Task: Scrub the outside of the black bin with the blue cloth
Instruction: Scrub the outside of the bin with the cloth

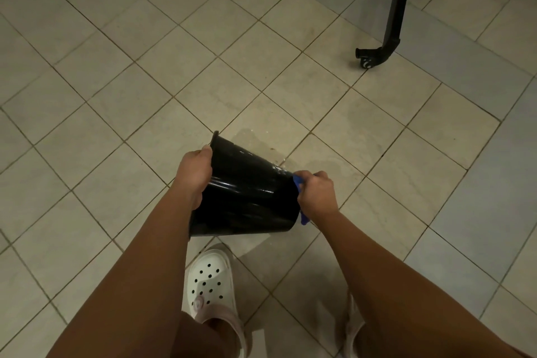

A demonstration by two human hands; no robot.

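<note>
The glossy black bin [247, 197] is held tipped on its side above the tiled floor, its open rim toward the left and its base toward the right. My left hand [194, 173] grips the rim, thumb over the edge. At the bin's base end, my right hand [316, 193] clutches the blue cloth [299, 183] against the bin. Only small bits of the cloth show, above and below my fist.
Beige floor tiles [116, 81] stretch all around, with a wet patch [255, 136] just beyond the bin. A black furniture leg with a caster wheel [367, 59] stands at the upper right. My foot in a white clog [210, 279] is directly under the bin.
</note>
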